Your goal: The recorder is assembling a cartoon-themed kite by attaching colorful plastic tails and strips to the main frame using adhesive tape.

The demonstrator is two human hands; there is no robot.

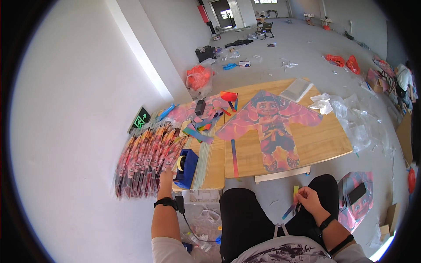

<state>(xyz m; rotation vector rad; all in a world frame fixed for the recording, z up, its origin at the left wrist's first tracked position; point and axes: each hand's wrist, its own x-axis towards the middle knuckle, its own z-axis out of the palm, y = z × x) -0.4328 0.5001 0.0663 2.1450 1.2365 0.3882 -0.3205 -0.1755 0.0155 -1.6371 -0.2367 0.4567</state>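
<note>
My right hand [309, 200] is closed in a pinch on a short rainbow-coloured ribbon [289, 209], held above my lap. My left hand [166, 179] is at the front left of a blue tape dispenser [187, 168], its fingers drawn together close to the dispenser's end. What they hold, if anything, is too small to make out. A printed kite [277, 131] with a cartoon figure lies spread on the wooden table [333, 140]. From its left wing a red-and-blue ribbon tail [234, 158] hangs down to the table's near edge.
Bagged folded kites [144, 162] are stacked left of the dispenser, beside thin pale rods [202, 162]. Loose ribbons [199, 131] and a black block [200, 107] lie behind. Clear plastic sleeves [296, 90] sit at the far edge. A phone [357, 193] rests on another kite print [346, 215] at right.
</note>
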